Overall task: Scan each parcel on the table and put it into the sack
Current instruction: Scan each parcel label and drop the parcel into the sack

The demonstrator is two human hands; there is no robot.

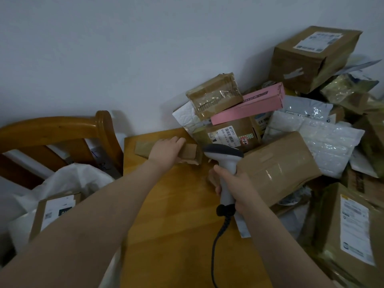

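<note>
A long flat brown cardboard parcel lies at the far edge of the wooden table. My left hand grips its middle, fingers curled over the far side. My right hand holds the handle of a grey-white barcode scanner, whose dark head points toward that parcel. The scanner's black cable trails down over the table. A white sack stands open at the left with a labelled cardboard box inside.
A heap of parcels fills the right: a big taped brown box, a pink box, white bubble mailers, a tall box on top, and a labelled box in front. A wooden chair stands behind the sack.
</note>
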